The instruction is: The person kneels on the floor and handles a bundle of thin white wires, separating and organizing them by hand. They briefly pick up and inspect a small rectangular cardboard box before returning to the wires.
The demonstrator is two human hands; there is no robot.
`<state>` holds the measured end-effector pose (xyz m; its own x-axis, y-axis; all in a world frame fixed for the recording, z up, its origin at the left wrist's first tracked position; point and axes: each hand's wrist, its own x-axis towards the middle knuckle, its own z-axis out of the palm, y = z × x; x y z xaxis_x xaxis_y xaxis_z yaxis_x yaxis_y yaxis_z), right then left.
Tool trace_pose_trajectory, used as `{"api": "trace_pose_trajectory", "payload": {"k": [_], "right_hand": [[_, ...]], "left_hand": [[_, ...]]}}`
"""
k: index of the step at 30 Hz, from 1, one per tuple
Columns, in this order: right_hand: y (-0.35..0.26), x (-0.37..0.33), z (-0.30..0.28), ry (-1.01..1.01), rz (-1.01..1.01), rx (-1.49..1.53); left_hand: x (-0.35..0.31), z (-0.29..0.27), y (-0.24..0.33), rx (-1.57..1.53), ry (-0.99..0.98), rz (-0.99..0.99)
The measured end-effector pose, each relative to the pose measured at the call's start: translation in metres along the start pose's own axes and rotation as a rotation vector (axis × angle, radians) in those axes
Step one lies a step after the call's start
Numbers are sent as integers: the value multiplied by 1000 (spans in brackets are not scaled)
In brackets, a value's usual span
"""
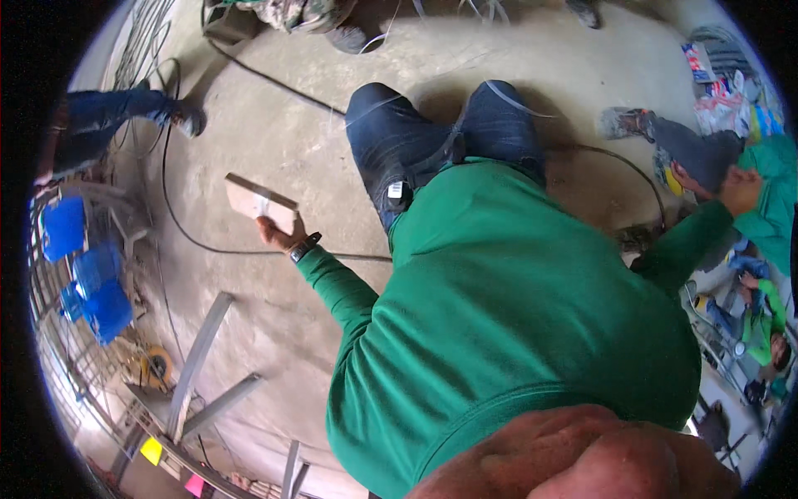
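Note:
My left hand (276,235) is out to the left, closed on the near edge of a flat rectangular board (247,198). The board has a pale face, a darker brown long edge and a whitish patch in its middle. A dark watch (305,247) is on that wrist. My right arm, in a green sleeve, reaches out to the far right. At its end my right hand (740,191) meets a co-worker in green (769,212). Its fingers are hard to separate there, so what it grips, if anything, does not show.
Black cable (199,242) runs across the concrete floor (283,125). Metal profiles (199,358) stand at lower left, near blue containers (100,287). Another person's leg (125,112) is at upper left. Bags (723,108) and coiled cable lie at upper right. Another person (761,320) sits at right.

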<state>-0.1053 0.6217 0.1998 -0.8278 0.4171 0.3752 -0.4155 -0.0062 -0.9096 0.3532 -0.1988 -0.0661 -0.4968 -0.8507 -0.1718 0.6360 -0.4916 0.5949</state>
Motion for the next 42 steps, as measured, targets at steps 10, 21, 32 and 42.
{"api": "trace_pose_trajectory", "payload": {"k": [10,21,32,42], "right_hand": [[230,-216,-78,234,761,-429],[250,-285,-61,357,844,-1274],[142,-355,447,-711,-644,-465],[61,-312,454,-773,-154,104]], "left_hand": [[80,15,113,31,-36,286],[35,86,124,39,-258,342],[-67,131,125,-94,-752,269],[-82,88,101,-94,-373,186]]}}
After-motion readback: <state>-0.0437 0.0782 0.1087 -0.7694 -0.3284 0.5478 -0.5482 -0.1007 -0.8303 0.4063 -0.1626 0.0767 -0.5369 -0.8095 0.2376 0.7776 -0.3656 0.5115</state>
